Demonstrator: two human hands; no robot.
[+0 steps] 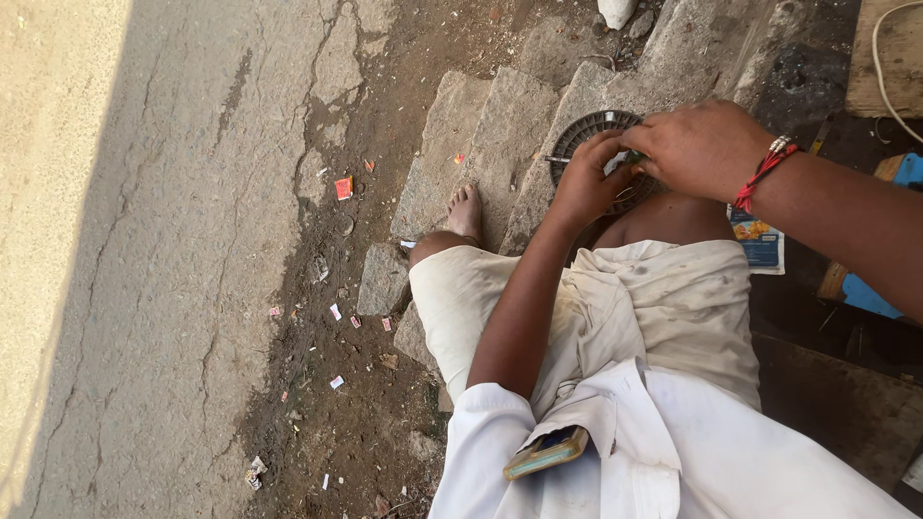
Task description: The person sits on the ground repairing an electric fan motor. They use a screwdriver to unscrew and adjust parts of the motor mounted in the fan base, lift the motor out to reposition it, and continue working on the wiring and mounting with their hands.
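Cracked stone steps (500,135) beside dirt ground, round dark ribbed grille disc (601,130) over knee, left hand (586,183) pinching its rim, right hand (702,149) closed on small green-handled tool (635,157), red thread on wrist.

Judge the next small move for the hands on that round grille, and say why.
Probably keep the left hand bracing the round dark grille while the right hand works at its rim, since both hands grip it over the knee and a thin tool pokes out sideways.
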